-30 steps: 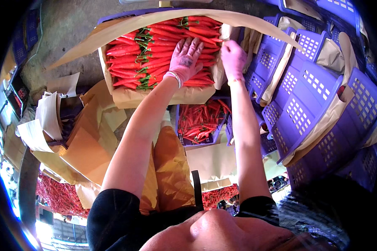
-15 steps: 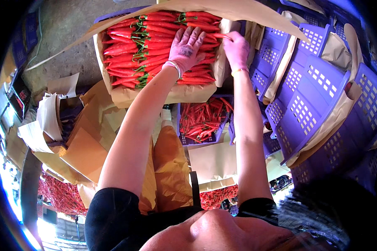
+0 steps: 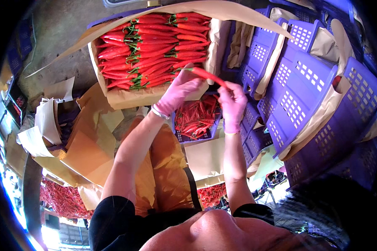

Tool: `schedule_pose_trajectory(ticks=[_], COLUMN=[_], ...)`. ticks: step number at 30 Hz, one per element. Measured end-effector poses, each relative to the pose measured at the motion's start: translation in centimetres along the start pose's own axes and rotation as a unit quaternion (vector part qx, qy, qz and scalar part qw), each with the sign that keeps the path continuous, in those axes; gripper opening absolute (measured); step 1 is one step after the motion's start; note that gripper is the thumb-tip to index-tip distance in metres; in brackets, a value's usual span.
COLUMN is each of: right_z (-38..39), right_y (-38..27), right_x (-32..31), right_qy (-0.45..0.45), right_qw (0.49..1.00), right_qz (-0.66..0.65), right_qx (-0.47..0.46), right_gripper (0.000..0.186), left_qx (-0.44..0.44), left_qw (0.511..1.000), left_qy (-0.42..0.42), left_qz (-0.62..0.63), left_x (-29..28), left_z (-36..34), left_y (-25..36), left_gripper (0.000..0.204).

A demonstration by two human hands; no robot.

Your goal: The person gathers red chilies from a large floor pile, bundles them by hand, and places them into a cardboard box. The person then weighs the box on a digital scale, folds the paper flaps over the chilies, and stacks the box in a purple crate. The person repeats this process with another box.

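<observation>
A long red chili pepper (image 3: 209,76) is held slanting in front of the lined crate. Pinched in the gloved fingers of my right hand (image 3: 232,102) is its lower right end. My left hand (image 3: 178,94), also in a pink glove, has its fingers closed at the pepper's upper left end; the grip there is slightly blurred. Behind them, the crate's brown paper liner (image 3: 121,100) surrounds neat rows of red chilies (image 3: 155,44) with green stems. Below my hands, a purple basket (image 3: 215,131) holds loose red chilies (image 3: 197,119).
Purple perforated crates (image 3: 305,92) with paper liners crowd the right side. A paper flap (image 3: 222,10) arches over the packed crate. At left lie paper sheets (image 3: 48,121) and brown sheets (image 3: 90,146). More chilies (image 3: 63,198) lie in heaps at the lower left.
Both hands have drawn back from the packed chilies toward me. My left hand, flat on the rows before, is now at the pepper in my right hand. The view has shifted slightly.
</observation>
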State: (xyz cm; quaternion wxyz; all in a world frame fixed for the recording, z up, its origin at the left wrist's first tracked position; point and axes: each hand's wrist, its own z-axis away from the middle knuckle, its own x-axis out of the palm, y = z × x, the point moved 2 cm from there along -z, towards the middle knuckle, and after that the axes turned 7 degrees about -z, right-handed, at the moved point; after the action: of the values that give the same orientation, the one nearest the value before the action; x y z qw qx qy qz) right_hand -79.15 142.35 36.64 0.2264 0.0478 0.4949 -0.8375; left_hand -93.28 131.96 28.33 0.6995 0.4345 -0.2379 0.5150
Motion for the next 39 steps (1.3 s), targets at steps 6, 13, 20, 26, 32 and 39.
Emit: schedule_pose_trajectory(ticks=[6, 13, 20, 26, 32, 39], right_z=[3.9, 5.4, 5.7, 5.4, 11.9, 19.4], right_y=[-2.8, -3.1, -3.6, -1.0, 7.0, 13.0], right_x=[5.3, 7.4, 8.4, 9.4, 10.4, 11.7], right_qy=[-0.124, -0.157, -0.185, -0.203, -0.198, -0.288], right_qw=[0.992, 0.979, 0.979, 0.976, 0.967, 0.949], right_qz=[-0.016, -0.124, -0.076, -0.068, -0.096, 0.110], right_qx=[-0.015, 0.046, 0.023, -0.033, 0.129, 0.063], right_gripper=[0.022, 0.023, 0.025, 0.028, 0.029, 0.021], left_qx=[-0.051, 0.002, 0.015, 0.049, 0.009, 0.019], left_qw=[0.952, 0.876, 0.901, 0.913, 0.898, 0.817], left_qy=[0.082, 0.074, 0.205, 0.185, 0.412, 0.539], left_qz=[0.291, 0.476, 0.382, 0.359, 0.152, -0.205], left_x=[-0.4, 0.4, -1.0, -0.8, -1.6, -3.7], left_z=[5.3, 7.9, 8.9, 11.1, 16.3, 21.3], left_y=[-1.3, -2.1, -3.1, -4.0, -5.1, -6.0], left_gripper=[0.034, 0.027, 0.026, 0.029, 0.017, 0.017])
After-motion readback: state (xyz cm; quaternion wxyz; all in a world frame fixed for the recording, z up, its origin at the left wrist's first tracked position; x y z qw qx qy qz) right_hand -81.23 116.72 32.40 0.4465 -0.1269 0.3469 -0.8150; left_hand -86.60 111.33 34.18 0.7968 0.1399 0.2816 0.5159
